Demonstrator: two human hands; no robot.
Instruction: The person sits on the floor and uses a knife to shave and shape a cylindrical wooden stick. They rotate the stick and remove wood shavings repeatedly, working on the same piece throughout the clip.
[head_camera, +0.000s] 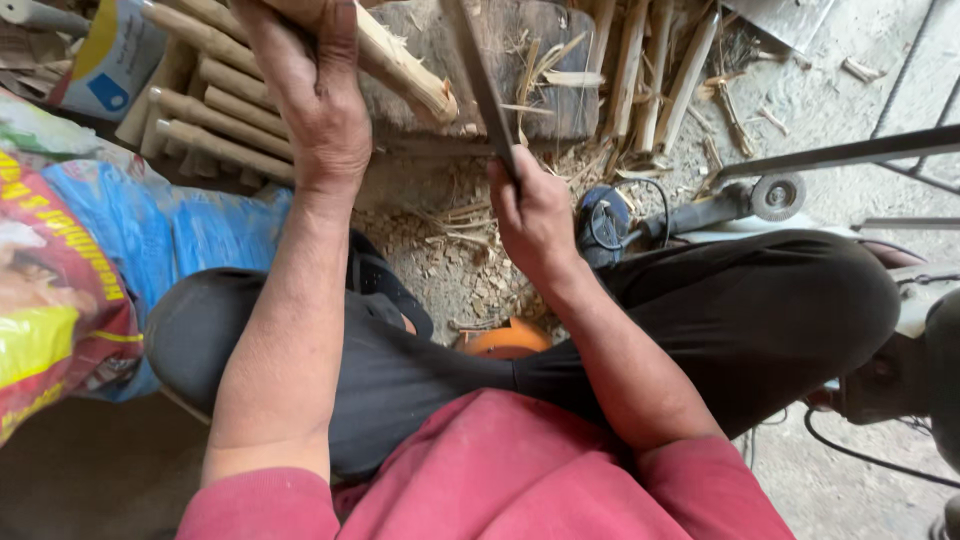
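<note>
My left hand (315, 90) grips a pale, roughly peeled wooden stick (405, 78) that slants down to the right, its cut end resting on a dark wooden chopping block (555, 95). In my right hand (530, 215) I hold the handle of a long dark blade (480, 80), which rises toward the top of the frame just right of the stick's end. Both hands are above my crossed legs in dark trousers.
A stack of peeled sticks (210, 125) lies at the upper left. More split sticks (650, 70) lean behind the block. Wood chips (450, 260) cover the ground. An angle grinder (720, 205) lies at the right, printed plastic sacks (70, 270) at the left.
</note>
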